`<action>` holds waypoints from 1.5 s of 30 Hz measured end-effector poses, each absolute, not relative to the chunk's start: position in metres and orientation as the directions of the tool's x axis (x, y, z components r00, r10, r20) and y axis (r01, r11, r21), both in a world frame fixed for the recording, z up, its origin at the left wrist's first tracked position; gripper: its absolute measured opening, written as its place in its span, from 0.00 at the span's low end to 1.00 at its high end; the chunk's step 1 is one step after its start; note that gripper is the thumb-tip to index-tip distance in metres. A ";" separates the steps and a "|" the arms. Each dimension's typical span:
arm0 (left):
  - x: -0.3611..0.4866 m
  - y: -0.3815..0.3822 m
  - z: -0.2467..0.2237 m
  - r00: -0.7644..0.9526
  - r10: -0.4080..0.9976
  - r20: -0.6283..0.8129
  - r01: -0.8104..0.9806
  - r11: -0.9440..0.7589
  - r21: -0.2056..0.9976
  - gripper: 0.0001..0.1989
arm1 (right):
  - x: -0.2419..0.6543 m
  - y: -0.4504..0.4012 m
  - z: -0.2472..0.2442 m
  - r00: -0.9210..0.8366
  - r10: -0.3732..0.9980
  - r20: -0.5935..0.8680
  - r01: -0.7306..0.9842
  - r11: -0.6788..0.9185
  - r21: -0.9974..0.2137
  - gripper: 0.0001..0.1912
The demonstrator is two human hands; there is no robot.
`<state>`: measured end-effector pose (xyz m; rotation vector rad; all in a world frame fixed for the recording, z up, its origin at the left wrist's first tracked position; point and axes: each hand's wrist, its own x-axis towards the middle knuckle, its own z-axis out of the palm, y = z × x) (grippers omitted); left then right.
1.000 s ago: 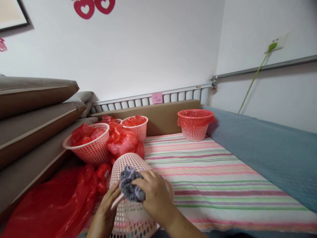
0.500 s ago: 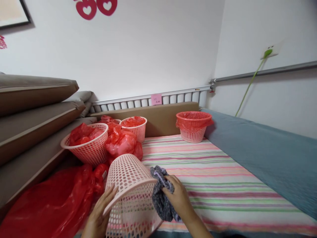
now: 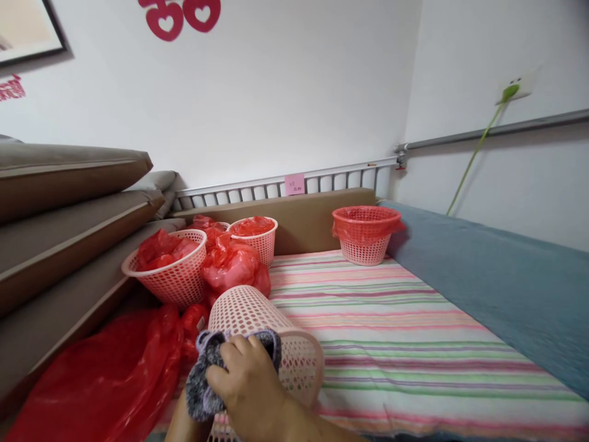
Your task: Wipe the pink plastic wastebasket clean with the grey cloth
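Observation:
A pink perforated plastic basket (image 3: 246,308) lies tilted on its side, its open rim facing me. My right hand (image 3: 253,387) is closed on a grey cloth (image 3: 202,374) with lilac edging and presses it over the basket's near rim. Behind the cloth, only the wrist and forearm of my left hand (image 3: 184,420) show; its fingers are hidden at the basket's left side. Just left of the basket lies a loose red plastic bag (image 3: 105,374). Beyond it sits a bulging red bag (image 3: 234,267).
Pink baskets lined with red bags stand at the left (image 3: 172,279) and farther back (image 3: 264,245). Another lined basket (image 3: 365,248) is at the far right corner. Stacked cushions (image 3: 69,227) border the left; a blue padded side (image 3: 483,276) borders the striped sheet (image 3: 405,344).
My right hand has carried the cloth leftward from the rim's right side to its left part, now covering my left hand. The basket's rim has turned slightly to the right.

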<state>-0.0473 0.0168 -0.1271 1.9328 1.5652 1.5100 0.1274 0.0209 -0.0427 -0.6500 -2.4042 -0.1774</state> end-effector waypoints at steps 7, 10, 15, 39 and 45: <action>-0.053 0.020 -0.128 0.036 0.801 0.597 0.698 -0.447 0.559 0.15 | 0.181 0.047 -0.048 -0.416 0.662 0.623 0.585 0.720 -0.374 0.17; -0.058 0.018 -0.133 0.109 0.774 0.623 0.767 -0.464 0.443 0.21 | 0.212 0.061 -0.065 -0.221 0.797 0.562 0.544 0.579 -0.608 0.15; -0.066 0.012 -0.142 0.145 0.768 0.623 0.797 -0.464 0.387 0.22 | 0.244 0.079 -0.111 -0.020 0.873 0.487 0.392 0.455 -0.799 0.13; -0.028 0.050 -0.078 0.188 0.766 0.615 0.819 -0.468 0.332 0.17 | 0.164 0.048 -0.038 -0.518 0.596 0.613 0.559 0.779 -0.284 0.13; -0.045 0.025 -0.091 0.219 0.782 0.584 0.894 -0.400 0.201 0.22 | 0.193 0.061 -0.060 -0.301 0.771 0.561 0.445 0.634 -0.633 0.16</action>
